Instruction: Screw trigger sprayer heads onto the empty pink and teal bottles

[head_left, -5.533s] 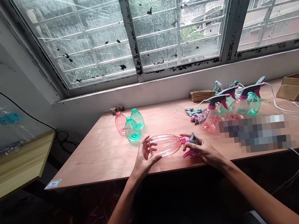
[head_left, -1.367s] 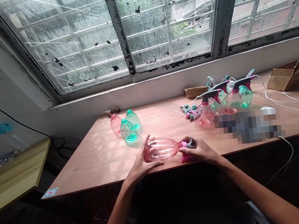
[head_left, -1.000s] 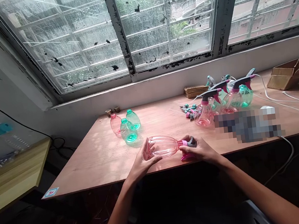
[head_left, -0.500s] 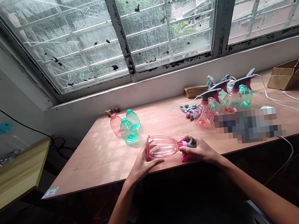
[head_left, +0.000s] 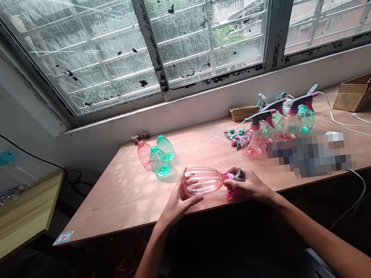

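Gripping one sideways pink bottle (head_left: 203, 180): base with left hand (head_left: 179, 198), partly covered spray head (head_left: 239, 175) with right hand (head_left: 249, 186). Counting one upright pink bottle (head_left: 144, 155) and two green bottles (head_left: 160, 163) beyond left hand; at least four spray bottles (head_left: 253, 144), one obscuring blurred patch (head_left: 308, 159) beyond right hand.

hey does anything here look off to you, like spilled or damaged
The window frame looks damaged: its grey surface is patchy, with dark areas showing. A pixelated patch hides part of the table at right. No spill shows. The pink bottle is sideways, but the left hand holds its base, the right hand its sprayer head.
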The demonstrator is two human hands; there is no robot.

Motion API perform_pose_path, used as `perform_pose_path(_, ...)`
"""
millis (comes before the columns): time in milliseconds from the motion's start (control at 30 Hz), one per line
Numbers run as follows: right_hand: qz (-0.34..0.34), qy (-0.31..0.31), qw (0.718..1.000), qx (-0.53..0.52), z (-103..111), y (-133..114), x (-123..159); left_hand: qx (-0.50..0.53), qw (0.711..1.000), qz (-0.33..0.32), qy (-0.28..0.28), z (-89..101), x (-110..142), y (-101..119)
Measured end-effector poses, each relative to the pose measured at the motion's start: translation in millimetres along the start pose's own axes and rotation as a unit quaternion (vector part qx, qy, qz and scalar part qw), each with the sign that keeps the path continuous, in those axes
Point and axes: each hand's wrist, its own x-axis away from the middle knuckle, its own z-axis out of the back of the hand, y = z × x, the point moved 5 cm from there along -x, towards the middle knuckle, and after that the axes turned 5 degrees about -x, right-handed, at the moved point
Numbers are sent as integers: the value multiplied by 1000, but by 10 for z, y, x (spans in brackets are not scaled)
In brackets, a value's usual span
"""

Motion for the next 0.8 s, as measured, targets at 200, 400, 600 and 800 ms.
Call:
perform_pose_path(200,3,2,1000,-9,11,-11,8,-16,1000,-22,-13,-30,37,51)
perform_pose_path(400,-18,0,999,-40,-23,2,25,14,1000,-8,-18,-15,10,50)
perform_pose_path(600,23,9,1000,9,36,-11,-10,8,999,-18,-27,-36,31,39)
perform_pose_path(800,1,3,1000,-16,5,7,6,1,999,-33,-27,-15,37,64)
